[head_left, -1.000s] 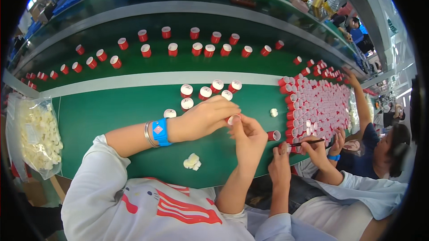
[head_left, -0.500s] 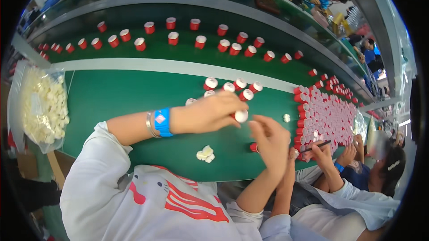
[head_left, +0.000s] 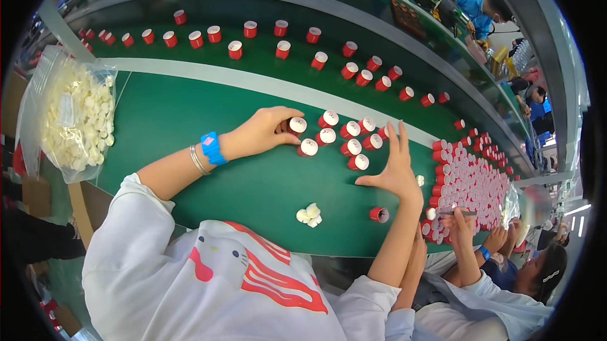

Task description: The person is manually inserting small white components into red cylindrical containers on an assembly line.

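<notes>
My left hand (head_left: 269, 132) has its thumb and fingers curled round a small red cup (head_left: 297, 126) with a white top, at the left end of a loose group of similar cups. My right hand (head_left: 397, 167) is open, thumb and fingers spread wide, at the right side of that group; nothing is in it. Between the hands stand several red cups (head_left: 351, 147) with white tops facing up. Nearer to me, a single red cup (head_left: 379, 215) lies on its side, its dark inside showing. A little pile of white soft-looking pieces (head_left: 310, 215) sits on the green table (head_left: 246, 183).
A clear bag (head_left: 76, 116) of white pieces stands at the left. Beyond a pale ledge (head_left: 253, 81), red cups (head_left: 282, 49) stand spaced out. Many cups (head_left: 471, 183) are packed at the right, where a neighbour's hand (head_left: 461, 230) holds a thin dark tool.
My left hand has moved up and left, away from my right hand, and now grips a cup at the group's left end. My right hand has risen and spread its fingers. The view has shifted.
</notes>
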Tool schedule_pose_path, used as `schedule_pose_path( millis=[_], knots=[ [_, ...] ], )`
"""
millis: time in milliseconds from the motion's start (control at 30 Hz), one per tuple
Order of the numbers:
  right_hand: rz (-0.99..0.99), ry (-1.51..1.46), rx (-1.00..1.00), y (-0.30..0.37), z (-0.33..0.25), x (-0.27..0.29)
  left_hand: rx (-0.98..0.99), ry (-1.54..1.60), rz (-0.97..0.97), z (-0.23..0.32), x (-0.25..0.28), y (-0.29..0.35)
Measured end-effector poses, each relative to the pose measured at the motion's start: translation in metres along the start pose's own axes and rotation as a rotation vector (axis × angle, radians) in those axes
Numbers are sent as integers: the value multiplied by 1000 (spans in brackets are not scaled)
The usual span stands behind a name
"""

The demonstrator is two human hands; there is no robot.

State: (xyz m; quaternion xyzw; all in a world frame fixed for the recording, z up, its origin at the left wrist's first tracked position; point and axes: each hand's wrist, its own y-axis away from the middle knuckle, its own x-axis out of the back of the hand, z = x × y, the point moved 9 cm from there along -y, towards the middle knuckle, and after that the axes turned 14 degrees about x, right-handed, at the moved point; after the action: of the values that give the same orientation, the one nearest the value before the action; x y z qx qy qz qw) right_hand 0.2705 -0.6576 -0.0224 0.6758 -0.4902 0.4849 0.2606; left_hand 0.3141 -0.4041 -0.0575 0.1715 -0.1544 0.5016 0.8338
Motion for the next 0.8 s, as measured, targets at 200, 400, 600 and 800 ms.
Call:
schedule_pose_path(
  millis=[200, 400, 600, 800],
  knots=[
    [-65, -3, 123, -18, 2, -26, -240, -434, 70, 24, -15, 16],
    [-62, -72, 102, -24, -5, -29, -354, -305, 52, 42, -47, -3],
    [-19, -174, 183, -23, -12, -30, -405, -192, 52, 41, -62, -12],
    [-89, -122, 135, -30, -16, -32, -290, -332, 67, 36, -50, -11]
  ],
)
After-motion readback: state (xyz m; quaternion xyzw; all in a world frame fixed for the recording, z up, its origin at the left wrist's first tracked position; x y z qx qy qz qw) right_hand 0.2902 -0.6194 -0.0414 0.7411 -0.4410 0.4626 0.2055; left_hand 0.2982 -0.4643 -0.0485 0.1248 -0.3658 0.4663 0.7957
